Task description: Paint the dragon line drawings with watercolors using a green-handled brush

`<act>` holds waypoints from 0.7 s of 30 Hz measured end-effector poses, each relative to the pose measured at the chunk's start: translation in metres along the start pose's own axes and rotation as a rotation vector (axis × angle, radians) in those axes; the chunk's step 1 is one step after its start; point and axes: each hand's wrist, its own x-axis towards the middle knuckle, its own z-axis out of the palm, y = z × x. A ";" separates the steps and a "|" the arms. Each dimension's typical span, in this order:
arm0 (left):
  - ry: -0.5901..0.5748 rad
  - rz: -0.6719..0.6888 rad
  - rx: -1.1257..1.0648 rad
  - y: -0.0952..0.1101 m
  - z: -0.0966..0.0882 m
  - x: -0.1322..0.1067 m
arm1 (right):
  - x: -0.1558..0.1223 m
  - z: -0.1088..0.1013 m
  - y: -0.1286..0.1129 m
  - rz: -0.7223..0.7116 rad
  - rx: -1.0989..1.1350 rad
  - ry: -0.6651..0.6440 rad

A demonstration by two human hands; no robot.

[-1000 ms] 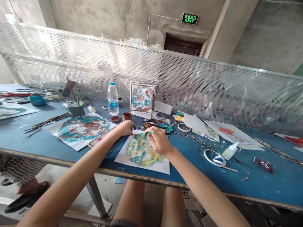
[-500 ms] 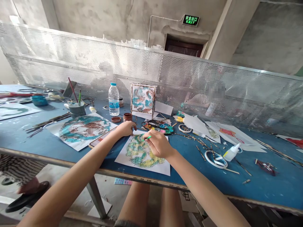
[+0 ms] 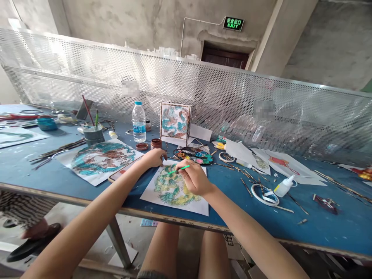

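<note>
A white sheet with a green and yellow dragon painting point(image 3: 173, 190) lies on the blue table in front of me. My right hand point(image 3: 195, 178) pinches a thin green paintbrush point(image 3: 178, 170), whose tip touches the upper part of the painting. My left hand point(image 3: 154, 157) rests curled on the sheet's top left corner, fingers bent down onto the paper, holding nothing I can make out. A paint palette point(image 3: 194, 154) with several colours sits just beyond both hands.
A larger teal dragon painting point(image 3: 100, 158) lies to the left. A water bottle point(image 3: 138, 122), a framed dragon picture point(image 3: 175, 121), small brown jars point(image 3: 156, 143) and a brush cup point(image 3: 93, 133) stand behind. Tape rings point(image 3: 264, 195), a glue bottle point(image 3: 283, 186) and sticks litter the right. A perforated metal screen point(image 3: 232, 100) backs the table.
The brush in my right hand has shifted slightly left and down across the painting. My left hand has stayed on the sheet's corner.
</note>
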 end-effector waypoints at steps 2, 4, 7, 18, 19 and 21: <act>0.004 0.001 0.002 0.001 0.000 0.000 | 0.000 0.000 -0.001 0.005 -0.016 0.023; 0.006 0.004 0.002 0.001 -0.001 -0.001 | 0.001 0.000 -0.002 -0.014 -0.048 0.036; 0.014 0.010 -0.004 0.000 0.000 -0.001 | 0.001 0.003 -0.006 -0.021 -0.059 -0.002; -0.006 0.020 -0.004 -0.003 0.000 0.001 | 0.001 0.006 -0.009 -0.046 -0.075 -0.047; -0.006 0.025 -0.003 -0.003 0.001 0.001 | 0.001 0.006 -0.010 -0.046 -0.063 -0.067; -0.005 0.034 -0.003 -0.004 0.001 0.002 | 0.001 0.006 -0.011 -0.053 -0.029 -0.079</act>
